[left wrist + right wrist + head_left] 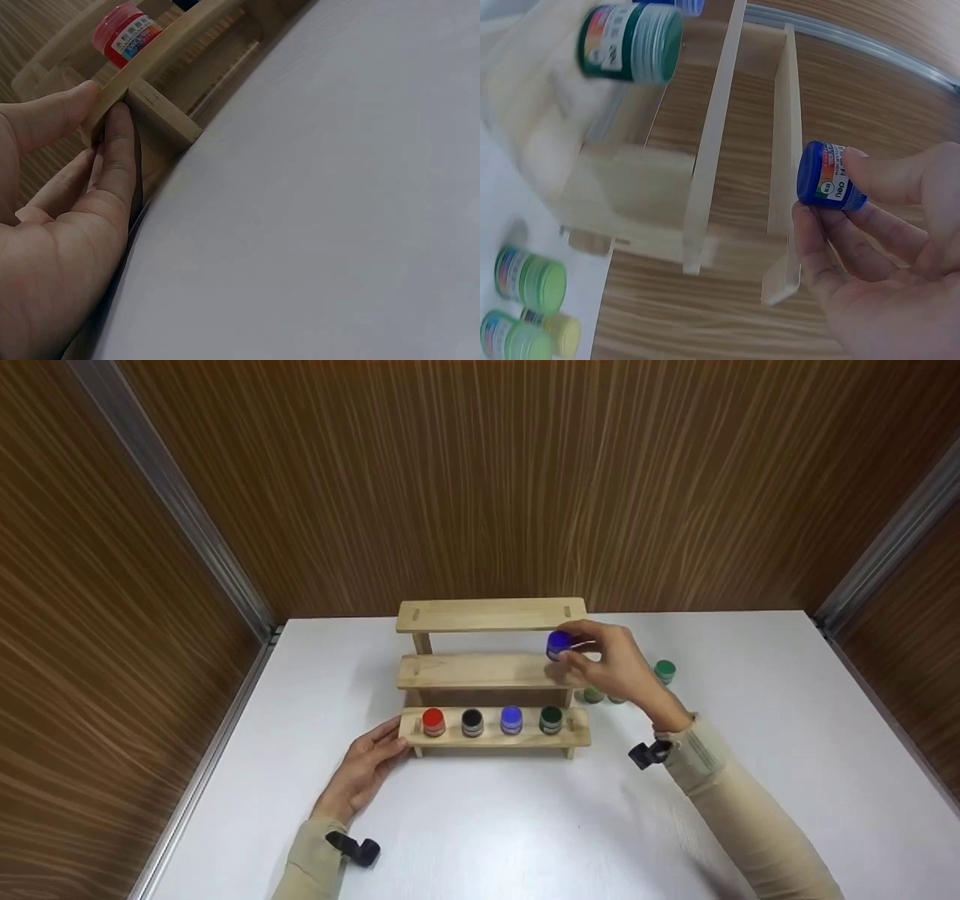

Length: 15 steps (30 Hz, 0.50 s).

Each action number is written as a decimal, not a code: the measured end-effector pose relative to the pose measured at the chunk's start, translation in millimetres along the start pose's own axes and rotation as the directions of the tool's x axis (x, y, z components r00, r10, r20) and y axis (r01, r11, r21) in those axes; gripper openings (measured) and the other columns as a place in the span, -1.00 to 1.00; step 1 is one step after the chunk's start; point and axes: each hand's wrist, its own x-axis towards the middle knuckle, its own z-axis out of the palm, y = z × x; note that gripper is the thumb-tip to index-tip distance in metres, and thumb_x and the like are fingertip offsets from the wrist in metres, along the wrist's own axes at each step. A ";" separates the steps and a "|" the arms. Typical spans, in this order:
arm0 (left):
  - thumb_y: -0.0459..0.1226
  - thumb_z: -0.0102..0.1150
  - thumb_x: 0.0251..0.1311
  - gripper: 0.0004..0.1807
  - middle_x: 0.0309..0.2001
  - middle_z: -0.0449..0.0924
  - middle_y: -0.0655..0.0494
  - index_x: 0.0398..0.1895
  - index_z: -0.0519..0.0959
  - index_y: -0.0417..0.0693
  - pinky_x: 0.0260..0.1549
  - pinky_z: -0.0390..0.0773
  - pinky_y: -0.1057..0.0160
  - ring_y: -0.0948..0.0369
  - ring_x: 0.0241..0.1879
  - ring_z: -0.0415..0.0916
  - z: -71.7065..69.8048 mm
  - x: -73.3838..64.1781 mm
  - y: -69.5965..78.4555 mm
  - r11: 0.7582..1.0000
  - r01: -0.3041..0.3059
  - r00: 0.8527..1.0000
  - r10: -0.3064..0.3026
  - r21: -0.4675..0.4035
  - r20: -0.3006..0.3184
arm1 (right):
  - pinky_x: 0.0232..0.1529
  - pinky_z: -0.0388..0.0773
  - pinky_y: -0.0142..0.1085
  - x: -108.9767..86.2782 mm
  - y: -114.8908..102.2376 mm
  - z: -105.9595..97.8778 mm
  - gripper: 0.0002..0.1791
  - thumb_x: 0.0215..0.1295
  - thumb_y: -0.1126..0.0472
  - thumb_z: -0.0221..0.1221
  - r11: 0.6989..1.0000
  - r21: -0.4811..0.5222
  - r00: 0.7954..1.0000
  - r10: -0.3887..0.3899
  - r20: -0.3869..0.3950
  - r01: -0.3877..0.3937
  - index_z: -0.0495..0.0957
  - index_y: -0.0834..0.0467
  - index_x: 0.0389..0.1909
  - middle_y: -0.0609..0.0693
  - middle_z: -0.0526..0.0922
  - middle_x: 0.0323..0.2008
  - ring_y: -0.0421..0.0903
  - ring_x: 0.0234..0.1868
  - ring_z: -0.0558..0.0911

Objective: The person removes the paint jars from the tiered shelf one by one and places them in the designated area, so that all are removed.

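Note:
A three-tier wooden display rack (491, 671) stands on the white table. On its lowest shelf sit a red paint jar (433, 722), a black one (472, 723), a blue-violet one (511, 720) and a dark green one (550, 720), in a row. My left hand (367, 769) grips the left end of that shelf, thumb above and fingers beneath, as the left wrist view shows. Between thumb and fingertips, my right hand (611, 664) pinches a dark blue paint jar (831, 175). In the head view this jar appears over the right end of the middle shelf.
Right of the rack stands a green jar (664, 671). Two light green jars (532, 279) and a yellow jar (562, 334) are near the rack's right side, partly hidden by my right hand in the head view. Brown wood-grain panels (480, 480) enclose the table.

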 end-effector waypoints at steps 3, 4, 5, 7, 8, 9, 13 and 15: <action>-0.50 0.15 0.49 -0.24 0.67 0.05 -0.35 0.65 0.08 -0.43 0.40 0.54 0.33 -0.05 0.58 0.27 -1.0 -0.8 -0.4 1.000 -0.003 1.000 0.003 -0.002 0.002 | 0.20 0.76 0.02 -4.7 4.7 -6.0 -0.56 0.42 0.40 0.35 1.000 -0.005 1.000 0.008 -0.010 -0.008 0.61 0.35 0.28 0.29 0.74 0.15 0.23 0.15 0.75; -0.50 0.15 0.48 -0.24 0.67 0.06 -0.35 0.65 0.08 -0.42 0.40 0.54 0.33 -0.02 0.56 0.30 -1.2 -1.1 -0.4 1.000 -0.003 1.000 0.003 -0.004 0.000 | 0.20 0.75 0.02 -6.0 6.5 -7.9 -0.56 0.43 0.40 0.34 1.000 -0.008 1.000 0.011 -0.013 -0.011 0.60 0.36 0.29 0.29 0.73 0.16 0.23 0.16 0.74; -0.50 0.15 0.48 -0.25 0.67 0.06 -0.35 0.65 0.09 -0.42 0.40 0.54 0.33 0.00 0.54 0.33 -1.4 -1.4 -0.3 1.000 -0.004 1.000 0.004 -0.006 0.000 | 0.21 0.75 0.03 -7.4 8.4 -10.1 -0.56 0.43 0.41 0.33 1.000 -0.011 1.000 0.014 -0.015 -0.014 0.60 0.36 0.29 0.30 0.73 0.16 0.23 0.17 0.74; -0.50 0.15 0.49 -0.25 0.66 0.06 -0.36 0.64 0.09 -0.43 0.41 0.54 0.32 0.04 0.52 0.37 -1.7 -1.6 -0.3 1.000 -0.006 1.000 0.006 -0.006 0.003 | 0.21 0.74 0.06 -9.8 12.2 -14.6 -0.56 0.44 0.41 0.33 1.000 -0.021 1.000 0.022 -0.016 -0.023 0.59 0.37 0.30 0.32 0.72 0.17 0.25 0.17 0.73; -0.50 0.15 0.49 -0.25 0.66 0.06 -0.37 0.64 0.09 -0.43 0.41 0.53 0.32 0.05 0.51 0.38 -1.8 -1.8 -0.3 1.000 -0.007 1.000 0.007 -0.003 0.005 | 0.22 0.73 0.06 -10.9 14.2 -17.1 -0.56 0.44 0.41 0.33 0.999 -0.028 0.999 0.030 -0.018 -0.030 0.59 0.37 0.30 0.32 0.72 0.17 0.25 0.17 0.73; -0.50 0.15 0.48 -0.25 0.67 0.07 -0.35 0.64 0.10 -0.42 0.41 0.53 0.31 0.05 0.51 0.38 -1.7 -1.6 -0.4 1.000 -0.004 1.000 0.004 -0.011 0.003 | 0.22 0.73 0.07 -11.9 16.4 -19.6 -0.56 0.44 0.40 0.32 0.999 -0.035 0.999 0.038 -0.020 -0.039 0.59 0.37 0.30 0.32 0.71 0.17 0.26 0.17 0.73; -0.50 0.15 0.48 -0.26 0.67 0.06 -0.35 0.64 0.10 -0.42 0.42 0.53 0.30 0.03 0.53 0.36 -1.3 -1.9 -0.1 1.000 -0.002 1.000 0.002 -0.018 0.006 | 0.24 0.71 0.08 -17.4 25.3 -29.6 -0.55 0.45 0.40 0.32 0.995 -0.061 0.997 0.075 -0.032 -0.077 0.58 0.38 0.31 0.34 0.70 0.17 0.27 0.18 0.72; -0.51 0.14 0.49 -0.26 0.66 0.06 -0.36 0.64 0.09 -0.43 0.40 0.55 0.32 0.02 0.53 0.35 -0.7 -2.2 0.2 1.000 -0.004 1.000 0.004 -0.014 0.004 | 0.24 0.70 0.10 -20.7 30.7 -33.9 -0.55 0.45 0.42 0.31 0.994 -0.072 0.996 0.081 -0.041 -0.084 0.57 0.39 0.31 0.36 0.70 0.17 0.29 0.18 0.72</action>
